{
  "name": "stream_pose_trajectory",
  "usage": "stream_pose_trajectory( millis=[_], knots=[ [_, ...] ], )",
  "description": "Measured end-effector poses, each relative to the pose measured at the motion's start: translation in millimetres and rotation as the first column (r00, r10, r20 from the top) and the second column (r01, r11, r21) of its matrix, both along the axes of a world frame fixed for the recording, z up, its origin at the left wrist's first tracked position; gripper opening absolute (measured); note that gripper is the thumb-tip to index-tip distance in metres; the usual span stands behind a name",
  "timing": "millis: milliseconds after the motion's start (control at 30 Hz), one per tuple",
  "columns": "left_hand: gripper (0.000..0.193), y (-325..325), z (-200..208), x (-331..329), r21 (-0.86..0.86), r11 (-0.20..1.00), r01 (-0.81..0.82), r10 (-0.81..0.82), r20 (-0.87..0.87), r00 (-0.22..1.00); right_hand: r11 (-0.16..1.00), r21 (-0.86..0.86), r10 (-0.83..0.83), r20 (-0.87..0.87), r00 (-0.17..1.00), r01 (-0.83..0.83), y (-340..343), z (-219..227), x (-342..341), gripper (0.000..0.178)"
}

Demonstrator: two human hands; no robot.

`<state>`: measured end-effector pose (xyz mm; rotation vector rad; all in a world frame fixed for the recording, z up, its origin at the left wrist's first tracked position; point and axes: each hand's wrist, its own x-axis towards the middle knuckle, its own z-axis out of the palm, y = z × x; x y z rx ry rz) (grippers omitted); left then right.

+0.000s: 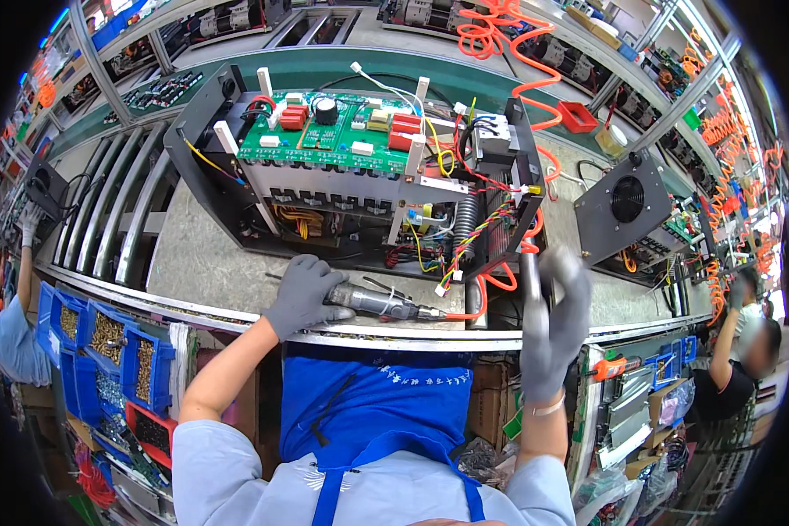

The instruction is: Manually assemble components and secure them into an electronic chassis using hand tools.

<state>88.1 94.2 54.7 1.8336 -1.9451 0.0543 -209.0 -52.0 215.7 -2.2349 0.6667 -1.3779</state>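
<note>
My left hand (307,296), in a grey glove, is closed over the front part of an air screwdriver (373,301) lying at the bench's near edge. A thin bit sticks out to the left of the hand, and an orange air hose (478,302) joins the tool's right end. My right hand (557,316), gloved too, is raised at the right of the tool and smeared by motion, so its fingers are unclear. Beyond both hands stands an open black metal housing (206,197) with a green circuit board (324,145), white posts and loose coloured wires (486,232).
Metal rollers (131,206) run at the left. A second housing with a fan (627,200) stands at the right. Blue bins of screws (105,337) hang at the front left. Coiled orange hose (535,88) dangles overhead. Other people work at both sides.
</note>
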Motion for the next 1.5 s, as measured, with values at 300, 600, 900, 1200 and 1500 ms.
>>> stream_pose_trajectory(
  millis=[300,600,900,1200,1500],
  knots=[
    [0.069,5,59,-16,-0.104,0.986,-0.127,0.127,-0.008,0.992,0.972,-0.223,0.086,0.039,0.995,-0.076,-116,15,81,0.032],
    [0.026,-163,241,5,-0.314,0.942,0.117,-0.02,0.296,0.955,0.899,-0.431,0.097,0.028,0.995,-0.075,-144,23,85,0.008],
    [0.029,-242,266,6,0.473,0.879,0.055,-0.194,0.25,0.949,0.956,-0.266,0.067,-0.205,0.976,-0.122,-141,79,83,0.017],
    [0.034,-271,275,83,0.184,0.978,-0.103,0.122,-0.095,0.988,0.953,0.185,0.298,-0.445,0.844,-0.239,-183,95,167,0.052],
    [0.031,-272,258,97,0.227,0.971,0.071,0.035,-0.431,0.902,0.582,0.675,0.534,0.104,0.839,-0.454,-203,93,201,0.025]
  ],
)
